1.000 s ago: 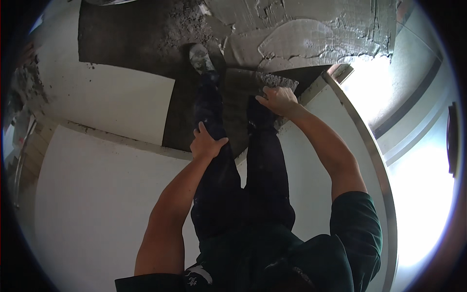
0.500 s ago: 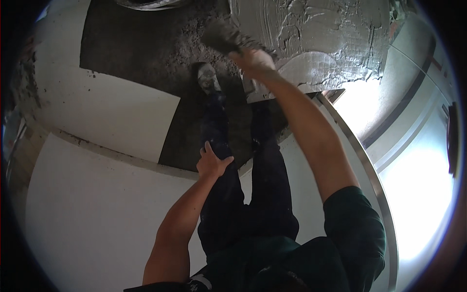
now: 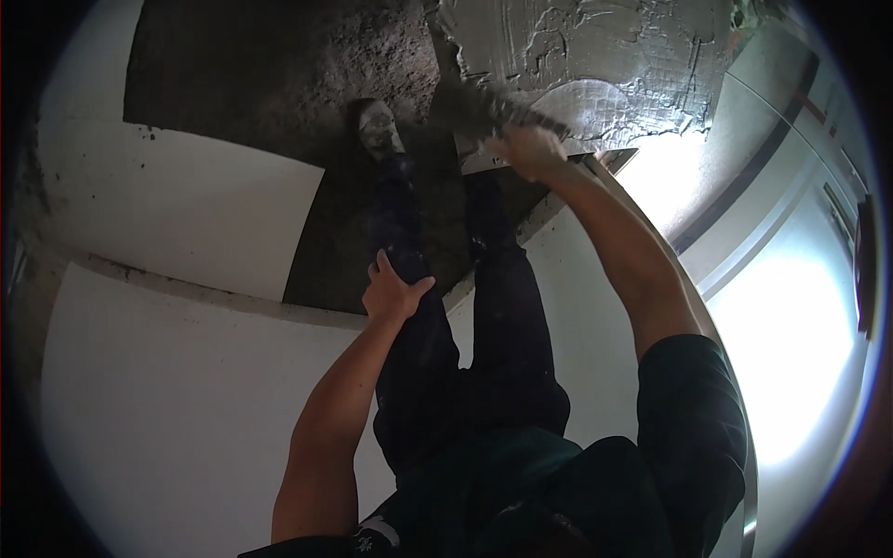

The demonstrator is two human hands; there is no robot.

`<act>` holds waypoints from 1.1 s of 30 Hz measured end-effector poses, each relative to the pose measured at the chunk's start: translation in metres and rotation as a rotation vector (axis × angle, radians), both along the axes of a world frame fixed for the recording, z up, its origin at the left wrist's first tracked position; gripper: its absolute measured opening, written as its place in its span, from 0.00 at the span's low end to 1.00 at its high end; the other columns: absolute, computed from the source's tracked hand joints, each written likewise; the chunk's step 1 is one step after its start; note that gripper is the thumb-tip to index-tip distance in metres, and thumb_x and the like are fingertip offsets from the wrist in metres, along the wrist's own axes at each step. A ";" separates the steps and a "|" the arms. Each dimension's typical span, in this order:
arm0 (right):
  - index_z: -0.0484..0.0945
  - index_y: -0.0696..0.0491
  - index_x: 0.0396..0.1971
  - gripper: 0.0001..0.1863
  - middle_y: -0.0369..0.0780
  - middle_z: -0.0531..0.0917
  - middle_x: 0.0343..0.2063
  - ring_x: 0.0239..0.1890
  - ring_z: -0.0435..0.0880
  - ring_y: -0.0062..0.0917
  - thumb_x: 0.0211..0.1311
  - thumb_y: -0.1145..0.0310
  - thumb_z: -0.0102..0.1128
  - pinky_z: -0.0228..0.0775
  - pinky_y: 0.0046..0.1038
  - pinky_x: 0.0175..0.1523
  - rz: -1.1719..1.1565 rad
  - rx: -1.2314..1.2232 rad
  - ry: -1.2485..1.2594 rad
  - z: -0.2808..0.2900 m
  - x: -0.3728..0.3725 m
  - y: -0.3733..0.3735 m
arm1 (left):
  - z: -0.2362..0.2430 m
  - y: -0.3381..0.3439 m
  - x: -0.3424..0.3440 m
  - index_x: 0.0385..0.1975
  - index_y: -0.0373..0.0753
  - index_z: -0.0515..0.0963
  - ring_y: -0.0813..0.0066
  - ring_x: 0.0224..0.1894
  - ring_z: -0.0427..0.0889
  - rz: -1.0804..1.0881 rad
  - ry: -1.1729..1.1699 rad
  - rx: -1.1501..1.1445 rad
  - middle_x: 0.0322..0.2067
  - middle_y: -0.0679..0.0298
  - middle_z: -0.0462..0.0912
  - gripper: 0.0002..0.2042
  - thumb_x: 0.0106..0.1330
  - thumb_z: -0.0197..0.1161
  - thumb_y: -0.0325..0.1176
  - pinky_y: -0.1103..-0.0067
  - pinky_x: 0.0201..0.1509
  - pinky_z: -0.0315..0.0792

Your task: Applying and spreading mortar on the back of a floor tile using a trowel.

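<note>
My right hand (image 3: 530,151) is closed round a trowel (image 3: 470,110) whose flat blade is smeared with grey mortar and blurred by motion. The blade lies over the left edge of a thick, ridged layer of wet grey mortar (image 3: 595,56). A smoother, shinier patch (image 3: 586,104) shows in that layer, close to my hand. My left hand (image 3: 394,293) rests on my left leg near the knee, thumb and fingers apart, holding nothing. The trowel's handle is hidden in my right hand.
Dark, rough ground with crumbs (image 3: 279,74) lies around my dirty left shoe (image 3: 379,130). Pale slabs (image 3: 214,205) cover the left side, and another (image 3: 186,400) is nearer me. A long narrow edge (image 3: 735,372) runs along the right, beside a bright, glaring floor (image 3: 791,372).
My right hand has moved right and a little nearer to me with the trowel, from over the dark ground to the mortar's edge. My left hand stays on the leg. The view has shifted slightly.
</note>
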State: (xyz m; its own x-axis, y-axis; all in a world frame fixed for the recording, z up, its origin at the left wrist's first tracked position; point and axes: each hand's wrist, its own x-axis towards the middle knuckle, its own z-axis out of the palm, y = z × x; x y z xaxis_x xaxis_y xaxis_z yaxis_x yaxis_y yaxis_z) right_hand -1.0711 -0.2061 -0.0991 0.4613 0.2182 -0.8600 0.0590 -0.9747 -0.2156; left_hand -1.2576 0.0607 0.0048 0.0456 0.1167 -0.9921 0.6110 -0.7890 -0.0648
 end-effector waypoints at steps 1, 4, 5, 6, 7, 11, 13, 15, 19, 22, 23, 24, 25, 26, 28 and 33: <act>0.78 0.52 0.45 0.31 0.50 0.86 0.35 0.43 0.86 0.47 0.67 0.37 0.45 0.78 0.48 0.45 0.083 -0.048 0.106 0.000 -0.008 -0.002 | -0.001 0.000 -0.001 0.72 0.39 0.49 0.47 0.59 0.75 0.001 0.015 0.015 0.66 0.46 0.62 0.57 0.46 0.72 0.63 0.58 0.58 0.75; 0.80 0.53 0.43 0.31 0.49 0.86 0.36 0.41 0.86 0.45 0.67 0.38 0.45 0.78 0.48 0.45 0.242 0.085 0.217 -0.003 -0.066 0.013 | -0.003 -0.008 0.000 0.72 0.40 0.50 0.48 0.61 0.74 0.004 0.000 0.012 0.66 0.47 0.63 0.58 0.44 0.73 0.64 0.58 0.59 0.73; 0.80 0.53 0.42 0.31 0.49 0.86 0.37 0.41 0.86 0.46 0.67 0.38 0.46 0.78 0.47 0.45 0.204 0.059 0.268 -0.017 -0.087 0.014 | -0.006 -0.014 0.002 0.72 0.41 0.50 0.48 0.61 0.74 0.006 -0.027 0.002 0.66 0.47 0.63 0.58 0.44 0.73 0.64 0.57 0.59 0.73; 0.81 0.52 0.41 0.31 0.48 0.86 0.37 0.42 0.86 0.46 0.67 0.38 0.46 0.78 0.47 0.45 0.149 0.089 0.291 -0.016 -0.092 0.029 | -0.008 -0.012 -0.002 0.72 0.41 0.50 0.48 0.61 0.74 -0.001 -0.046 0.003 0.66 0.47 0.63 0.58 0.44 0.73 0.64 0.57 0.59 0.73; 0.81 0.52 0.41 0.31 0.48 0.86 0.38 0.42 0.86 0.46 0.67 0.38 0.46 0.78 0.47 0.45 0.091 0.115 0.309 -0.009 -0.098 0.043 | -0.006 -0.008 -0.009 0.72 0.40 0.49 0.47 0.60 0.74 -0.002 -0.040 0.007 0.66 0.46 0.63 0.58 0.45 0.73 0.64 0.57 0.58 0.73; 0.81 0.52 0.38 0.27 0.48 0.86 0.32 0.38 0.86 0.46 0.65 0.40 0.51 0.77 0.47 0.41 -0.154 0.231 0.048 0.004 -0.099 0.046 | -0.004 0.004 -0.017 0.73 0.40 0.48 0.47 0.60 0.74 -0.040 0.003 0.028 0.67 0.46 0.62 0.59 0.46 0.73 0.64 0.58 0.59 0.73; 0.81 0.53 0.38 0.26 0.48 0.85 0.29 0.36 0.85 0.47 0.64 0.41 0.54 0.77 0.47 0.39 -0.294 0.277 -0.087 0.003 -0.082 0.032 | -0.002 0.004 -0.013 0.73 0.40 0.48 0.47 0.60 0.74 -0.049 -0.036 0.007 0.67 0.47 0.61 0.58 0.46 0.72 0.64 0.58 0.59 0.73; 0.80 0.53 0.37 0.25 0.49 0.84 0.26 0.32 0.84 0.48 0.63 0.43 0.57 0.76 0.46 0.36 -0.430 0.286 -0.243 -0.010 -0.059 0.011 | -0.001 0.003 -0.005 0.72 0.40 0.48 0.48 0.60 0.74 -0.090 -0.036 0.005 0.67 0.48 0.61 0.58 0.47 0.72 0.64 0.58 0.59 0.73; 0.80 0.53 0.38 0.25 0.49 0.84 0.26 0.32 0.84 0.48 0.63 0.43 0.56 0.76 0.46 0.37 -0.316 0.199 -0.428 -0.019 0.012 -0.015 | 0.004 0.005 0.021 0.72 0.39 0.49 0.50 0.60 0.74 -0.141 -0.092 0.003 0.67 0.48 0.61 0.57 0.48 0.72 0.63 0.59 0.60 0.73; 0.80 0.54 0.40 0.28 0.51 0.84 0.28 0.35 0.84 0.48 0.63 0.41 0.54 0.76 0.46 0.41 -0.309 0.186 -0.427 -0.012 0.073 -0.018 | 0.001 0.002 0.045 0.71 0.38 0.51 0.51 0.61 0.74 -0.174 -0.160 0.013 0.67 0.48 0.63 0.56 0.48 0.72 0.63 0.59 0.60 0.73; 0.80 0.54 0.41 0.28 0.51 0.85 0.29 0.37 0.84 0.48 0.64 0.40 0.52 0.76 0.46 0.42 -0.314 0.178 -0.386 -0.009 0.092 -0.025 | 0.002 -0.003 0.056 0.71 0.38 0.51 0.51 0.62 0.73 -0.174 -0.149 0.013 0.66 0.49 0.64 0.56 0.47 0.72 0.63 0.60 0.61 0.72; 0.80 0.54 0.41 0.29 0.51 0.85 0.31 0.38 0.84 0.48 0.64 0.40 0.51 0.75 0.46 0.44 -0.321 0.169 -0.345 -0.007 0.110 -0.033 | 0.003 -0.010 0.066 0.71 0.38 0.51 0.51 0.62 0.73 -0.174 -0.137 0.013 0.66 0.49 0.65 0.56 0.47 0.72 0.63 0.60 0.61 0.72; 0.81 0.54 0.41 0.30 0.51 0.85 0.34 0.41 0.84 0.48 0.64 0.39 0.49 0.75 0.46 0.46 -0.368 0.160 -0.308 -0.006 0.129 -0.042 | 0.001 -0.014 0.070 0.71 0.38 0.51 0.51 0.62 0.73 -0.194 -0.157 0.010 0.66 0.49 0.65 0.56 0.47 0.72 0.63 0.60 0.61 0.72; 0.81 0.54 0.41 0.30 0.51 0.85 0.34 0.41 0.84 0.48 0.64 0.39 0.49 0.75 0.46 0.46 -0.386 0.155 -0.328 -0.004 0.146 -0.053 | -0.002 -0.017 0.070 0.71 0.38 0.51 0.51 0.62 0.73 -0.170 -0.184 0.028 0.65 0.49 0.66 0.56 0.47 0.72 0.63 0.60 0.61 0.72; 0.82 0.54 0.41 0.31 0.52 0.85 0.35 0.42 0.84 0.49 0.64 0.39 0.47 0.75 0.45 0.47 -0.483 0.092 -0.383 -0.005 0.173 -0.081 | -0.004 -0.027 0.074 0.71 0.38 0.51 0.51 0.62 0.73 -0.164 -0.222 0.038 0.65 0.49 0.66 0.56 0.47 0.72 0.63 0.60 0.62 0.72; 0.83 0.54 0.40 0.31 0.54 0.85 0.36 0.44 0.83 0.51 0.64 0.39 0.48 0.75 0.46 0.49 -0.722 0.018 -0.426 -0.008 0.218 -0.177 | 0.008 -0.083 0.082 0.71 0.37 0.52 0.52 0.61 0.75 -0.210 -0.123 0.177 0.63 0.48 0.68 0.56 0.46 0.73 0.62 0.61 0.60 0.73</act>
State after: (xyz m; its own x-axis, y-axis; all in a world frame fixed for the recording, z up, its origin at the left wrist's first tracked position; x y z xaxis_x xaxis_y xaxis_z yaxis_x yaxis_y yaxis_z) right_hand -0.8531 -0.3834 -0.1068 0.7776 -0.2440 -0.5794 -0.4986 -0.8008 -0.3319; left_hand -1.1755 -0.0227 0.0123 0.2053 0.2630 -0.9427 0.4474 -0.8819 -0.1486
